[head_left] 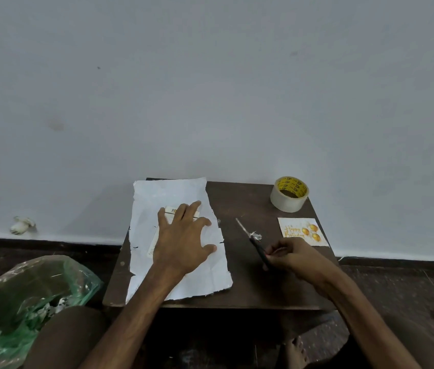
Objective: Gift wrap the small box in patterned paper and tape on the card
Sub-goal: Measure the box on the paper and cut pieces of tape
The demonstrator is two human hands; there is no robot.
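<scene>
A sheet of wrapping paper (183,278) lies white side up on the left half of a small dark table (245,206). A small whitish box (171,210) sits on the paper, mostly hidden under my left hand (183,241), which lies flat on it with fingers spread. My right hand (293,258) grips the dark handles of a pair of scissors (250,237); the blades are closed and point up and left over the table. A birthday card (302,231) with gold balloons lies at the right edge. A roll of clear tape (289,194) stands at the back right corner.
The table stands against a pale wall. A green plastic bag (24,296) with paper scraps sits on the floor at the left, beside my knee. A small white crumpled object (21,225) lies by the wall's base at the left. Tiny paper scraps (256,235) lie near the scissors.
</scene>
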